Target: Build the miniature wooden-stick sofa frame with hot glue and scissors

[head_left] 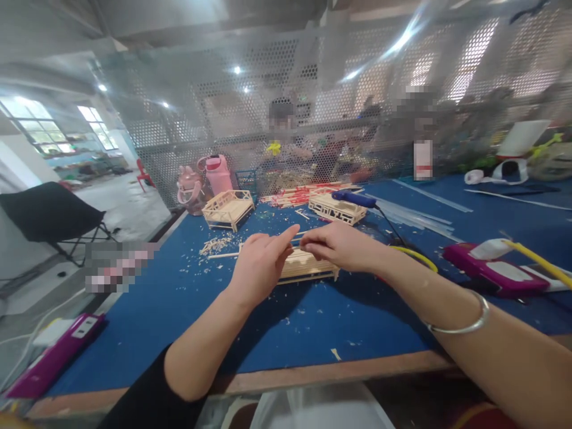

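Pinching a thin wooden stick (pixel 298 240) between them, left hand (pixel 261 265) and right hand (pixel 342 245) hover over a small wooden frame (pixel 308 267) mid-tabletop (pixel 179 316), each grip clenched on it.

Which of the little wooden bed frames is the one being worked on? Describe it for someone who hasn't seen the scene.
Start at the blue table. The small wooden frame lies nearest its front edge, under the left hand and right hand. The other two frames stand untouched farther back by the mesh screen; this is the only one with hands on it.
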### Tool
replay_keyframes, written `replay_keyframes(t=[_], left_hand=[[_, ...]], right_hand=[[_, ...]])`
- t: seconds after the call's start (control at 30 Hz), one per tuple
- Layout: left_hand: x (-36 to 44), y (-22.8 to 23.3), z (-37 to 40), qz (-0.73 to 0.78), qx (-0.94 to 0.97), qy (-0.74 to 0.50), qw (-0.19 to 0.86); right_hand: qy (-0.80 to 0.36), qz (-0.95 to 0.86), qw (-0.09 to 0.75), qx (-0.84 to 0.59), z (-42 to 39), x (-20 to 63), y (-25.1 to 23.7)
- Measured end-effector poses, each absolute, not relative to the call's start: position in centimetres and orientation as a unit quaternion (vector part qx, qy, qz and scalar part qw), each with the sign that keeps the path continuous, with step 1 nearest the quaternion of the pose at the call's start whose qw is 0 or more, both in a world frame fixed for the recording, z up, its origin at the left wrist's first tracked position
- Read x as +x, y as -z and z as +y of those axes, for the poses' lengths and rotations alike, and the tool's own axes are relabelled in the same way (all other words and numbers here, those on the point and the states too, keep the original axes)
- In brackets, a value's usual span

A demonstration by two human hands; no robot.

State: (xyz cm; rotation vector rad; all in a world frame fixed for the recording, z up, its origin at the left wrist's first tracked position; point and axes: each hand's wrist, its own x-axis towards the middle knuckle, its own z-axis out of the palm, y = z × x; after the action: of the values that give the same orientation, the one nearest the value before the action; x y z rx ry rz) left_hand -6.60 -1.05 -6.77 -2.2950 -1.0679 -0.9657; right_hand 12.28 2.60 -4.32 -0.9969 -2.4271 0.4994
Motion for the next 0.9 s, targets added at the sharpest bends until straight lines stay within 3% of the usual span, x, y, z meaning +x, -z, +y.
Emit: replay_keyframes(t=[0.1, 0.17, 0.23, 0.3, 0.43, 0.77, 0.9], left_hand=[[-8.8, 4.9, -0.9, -0.468, -0.719, 0.451, 0.244], [-11.0, 3.8, -0.7, -0.611, -0.573, 0.497, 0.225], [-12.9, 3.4, -0.3, -0.759, -0.506, 0.406, 0.058], [-14.0, 3.9, 0.1, -0.803, -0.482, 0.323, -0.133], [-13.6, 6.0, 0.6, -0.754, -0.503, 0.318, -0.277], [-13.2, 7.5, 1.0, -0.604, -0.538, 0.504, -0.304], [-13.0, 8.0, 0.7, -0.579, -0.525, 0.519, -0.346]], right_hand=[[-0.324, -0.743, 0.370, -0.454, 4.9, 12.9, 6.3], [-0.383, -0.666, 0.405, -0.496, 6.0, 13.6, 7.5], [-0.413, -0.643, 0.398, -0.508, 6.4, 14.0, 8.4], [-0.445, -0.634, 0.384, -0.503, 6.3, 14.1, 8.8], [-0.474, -0.636, 0.382, -0.475, 5.7, 14.0, 9.0], [-0.354, -0.715, 0.463, -0.387, 6.6, 14.6, 8.6], [-0.196, -0.779, 0.481, -0.351, 6.8, 14.5, 9.3]])
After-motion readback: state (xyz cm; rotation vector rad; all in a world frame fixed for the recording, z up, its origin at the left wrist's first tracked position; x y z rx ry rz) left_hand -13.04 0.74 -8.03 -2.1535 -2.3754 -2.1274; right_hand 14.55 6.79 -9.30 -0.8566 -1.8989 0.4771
